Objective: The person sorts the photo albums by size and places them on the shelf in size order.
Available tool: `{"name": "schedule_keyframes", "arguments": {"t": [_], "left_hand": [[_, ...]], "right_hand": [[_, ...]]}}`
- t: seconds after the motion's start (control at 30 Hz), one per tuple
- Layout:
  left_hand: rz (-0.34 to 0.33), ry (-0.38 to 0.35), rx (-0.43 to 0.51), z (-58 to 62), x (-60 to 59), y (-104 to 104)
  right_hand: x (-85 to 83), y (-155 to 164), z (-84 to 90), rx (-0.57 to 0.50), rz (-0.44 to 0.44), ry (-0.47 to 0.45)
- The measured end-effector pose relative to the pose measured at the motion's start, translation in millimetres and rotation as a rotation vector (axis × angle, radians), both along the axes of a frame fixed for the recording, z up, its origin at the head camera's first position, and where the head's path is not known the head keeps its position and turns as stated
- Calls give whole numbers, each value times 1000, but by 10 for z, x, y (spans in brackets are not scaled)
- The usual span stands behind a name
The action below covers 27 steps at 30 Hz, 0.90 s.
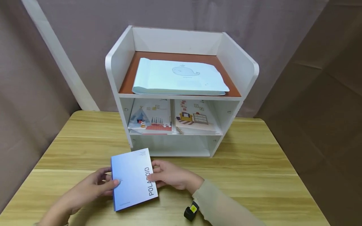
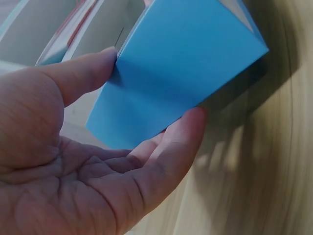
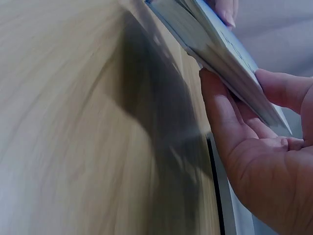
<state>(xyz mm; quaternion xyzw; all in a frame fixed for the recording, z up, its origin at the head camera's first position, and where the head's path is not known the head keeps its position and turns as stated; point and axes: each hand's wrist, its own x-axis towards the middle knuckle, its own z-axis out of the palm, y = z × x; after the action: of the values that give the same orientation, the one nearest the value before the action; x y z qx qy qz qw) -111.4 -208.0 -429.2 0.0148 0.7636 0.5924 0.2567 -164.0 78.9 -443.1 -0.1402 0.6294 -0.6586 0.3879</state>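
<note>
1. Wooden table (image 1: 254, 163): light plank top; carries everything listed below.
2. White shelf unit (image 1: 181, 91): stands at the table's far middle, three tiers, open front. Landmark for all entries.
3. Pale blue whale folder (image 1: 181, 77): lies flat on the shelf unit's brown top tier.
4. Two illustrated books (image 1: 169, 117): lie side by side on the middle tier; the bottom tier shows nothing inside.
5. Blue Polaroid book (image 1: 133, 179): in front of the shelf unit, towards its left corner, held tilted just above the table.
6. Left hand (image 1: 90, 188): grips the book's left edge, thumb on the cover, fingers beneath.
7. Right hand (image 1: 169, 175): pinches the spine side, thumb on the lettering, fingers under.
8. Wrist camera (image 1: 191, 211): black with a yellow tag, on the right sleeve.
9. Risk, as a judgement: both grips sit at the edges only, so the smooth cover could slip and drop to the table; lifted towards the shelf unit, a corner could catch its front edge.
</note>
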Motion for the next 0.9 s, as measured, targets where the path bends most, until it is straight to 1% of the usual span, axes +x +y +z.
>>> {"name": "schedule_keyframes", "arguments": {"t": [0.1, 0.27, 0.4, 0.7, 0.8, 0.9], "left_hand": [[-6, 21, 1, 11, -2, 110], [-25, 39, 14, -20, -31, 257], [-37, 59, 9, -40, -80, 365], [-60, 85, 0, -34, -208, 591], [-56, 90, 11, -39, -239, 659], [-32, 91, 42, -46, -268, 719]], "right_hand": [[4, 110, 17, 1, -6, 0], [-4, 264, -4, 0, -13, -6], [-16, 378, -12, 2, -24, -12], [-38, 586, -9, 30, -67, -5], [-46, 649, -18, 36, -87, -9], [-64, 698, -28, 41, -108, -5]]}}
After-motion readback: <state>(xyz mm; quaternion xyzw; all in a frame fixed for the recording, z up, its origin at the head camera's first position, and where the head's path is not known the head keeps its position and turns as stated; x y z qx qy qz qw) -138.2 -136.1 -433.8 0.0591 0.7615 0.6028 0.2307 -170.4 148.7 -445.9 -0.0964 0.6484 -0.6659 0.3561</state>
